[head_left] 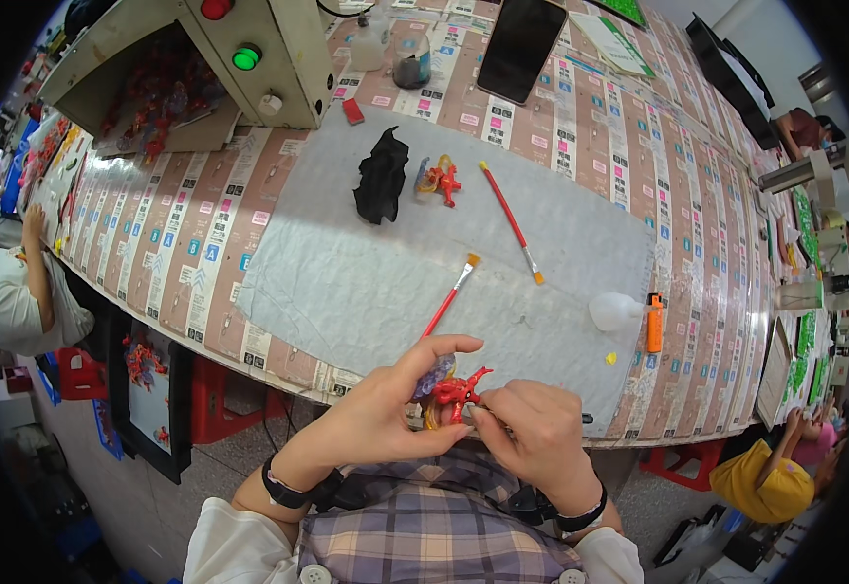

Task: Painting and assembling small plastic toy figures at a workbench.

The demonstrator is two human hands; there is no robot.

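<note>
My left hand [371, 414] is closed round a small red figurine [457, 391] with purple and yellow translucent parts, holding it just over the table's near edge. From the right, my right hand [539, 423] pinches a thin dark pen-like tool [587, 419], whose back end sticks out beyond the fingers. The tool's front end is close to the figurine's side; whether it touches cannot be made out. Past my left hand, a red-handled flat brush [452, 294] lies on the grey cloth [317, 292]. Further off lies a similar red and yellow figurine [440, 180].
Beside that figurine lie a crumpled black cloth [381, 175] and a slim red brush [511, 222]. A white squeeze bottle [615, 311] and an orange lighter [654, 323] are at right. A metal machine box [278, 58] and a phone [522, 49] stand behind. Other people sit at both sides.
</note>
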